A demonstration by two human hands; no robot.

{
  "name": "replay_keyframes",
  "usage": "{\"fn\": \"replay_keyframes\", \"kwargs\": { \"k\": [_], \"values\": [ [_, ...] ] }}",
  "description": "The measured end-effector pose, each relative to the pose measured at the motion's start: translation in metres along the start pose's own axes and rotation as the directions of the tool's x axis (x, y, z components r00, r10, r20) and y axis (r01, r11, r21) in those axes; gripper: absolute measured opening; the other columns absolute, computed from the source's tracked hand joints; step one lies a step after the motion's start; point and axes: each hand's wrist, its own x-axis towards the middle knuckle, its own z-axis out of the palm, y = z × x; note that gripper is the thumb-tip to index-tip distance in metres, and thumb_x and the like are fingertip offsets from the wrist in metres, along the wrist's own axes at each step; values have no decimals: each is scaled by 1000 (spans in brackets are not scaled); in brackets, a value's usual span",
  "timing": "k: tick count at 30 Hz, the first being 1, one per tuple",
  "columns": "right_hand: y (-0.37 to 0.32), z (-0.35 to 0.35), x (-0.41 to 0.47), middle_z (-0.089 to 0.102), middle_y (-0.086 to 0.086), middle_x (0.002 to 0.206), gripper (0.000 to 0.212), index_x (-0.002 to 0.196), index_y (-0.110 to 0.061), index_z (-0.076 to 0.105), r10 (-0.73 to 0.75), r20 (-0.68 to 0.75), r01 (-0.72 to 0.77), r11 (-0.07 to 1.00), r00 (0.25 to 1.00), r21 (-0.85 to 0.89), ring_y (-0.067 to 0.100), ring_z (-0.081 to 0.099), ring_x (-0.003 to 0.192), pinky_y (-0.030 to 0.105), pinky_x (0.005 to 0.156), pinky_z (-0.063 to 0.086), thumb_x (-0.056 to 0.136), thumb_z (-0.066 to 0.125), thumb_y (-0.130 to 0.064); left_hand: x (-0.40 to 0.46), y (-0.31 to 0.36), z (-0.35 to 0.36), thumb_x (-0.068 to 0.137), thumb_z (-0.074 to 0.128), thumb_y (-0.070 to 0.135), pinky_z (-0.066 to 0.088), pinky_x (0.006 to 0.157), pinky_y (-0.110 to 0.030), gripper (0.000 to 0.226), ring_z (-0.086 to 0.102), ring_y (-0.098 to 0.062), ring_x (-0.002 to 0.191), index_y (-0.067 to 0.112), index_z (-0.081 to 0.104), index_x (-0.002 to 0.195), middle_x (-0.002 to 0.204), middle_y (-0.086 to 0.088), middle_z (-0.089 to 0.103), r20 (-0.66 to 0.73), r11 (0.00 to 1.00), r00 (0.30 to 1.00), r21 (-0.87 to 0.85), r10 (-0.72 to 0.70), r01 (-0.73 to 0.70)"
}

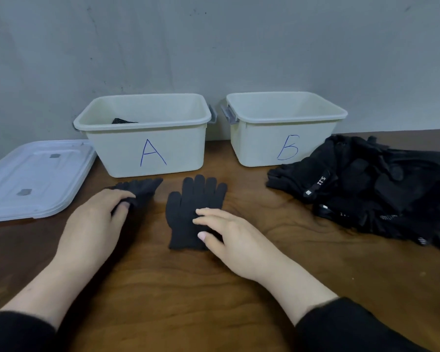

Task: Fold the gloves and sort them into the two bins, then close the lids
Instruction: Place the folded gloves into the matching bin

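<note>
Two lidless bins, bin A [148, 138] holding dark fabric [123, 121], left hand [97, 219] pinching glove [140, 190], right hand [226, 232] flat.

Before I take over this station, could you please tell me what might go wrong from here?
1. The left hand grips one knit glove while the flat glove lies apart under the right hand; the pair may be folded misaligned.
2. The glove pile leans against bin B, so a stray glove could get mixed into the pair.
3. Bin A already holds something dark; sorting this pair wrongly is possible.
</note>
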Motion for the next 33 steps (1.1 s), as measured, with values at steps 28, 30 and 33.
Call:
{"fn": "replay_keyframes", "kwargs": {
  "k": [28, 30, 33],
  "values": [
    [145, -101, -33, 64, -5, 107, 21, 111, -19, 74, 131, -276, -288, 689, 952, -665, 25, 57, 117, 65, 115, 16, 91, 73, -25, -19, 112, 68, 103, 36, 54, 3, 117, -21, 47, 23, -3, 146, 40, 46, 146, 159, 19, 30, 498, 924, 782, -137, 375, -356],
    [147, -97, -32, 64, -3, 101, 16, 106, -18, 75, 119, -283, -284, 689, 952, -667, 25, 60, 111, 63, 116, 16, 91, 70, -23, -18, 110, 70, 102, 34, 56, 0, 122, -27, 49, 21, -1, 146, 40, 44, 147, 160, 19, 28, 514, 926, 776, -115, 365, -360],
    [145, -92, -31, 64, -3, 90, 11, 96, -18, 74, 86, -334, -296, 700, 939, -650, 25, 63, 98, 57, 116, 18, 93, 64, -17, -19, 109, 72, 101, 32, 59, 1, 125, -35, 50, 20, 1, 146, 41, 45, 146, 160, 20, 28, 529, 929, 772, -99, 353, -358]
  ]
}}
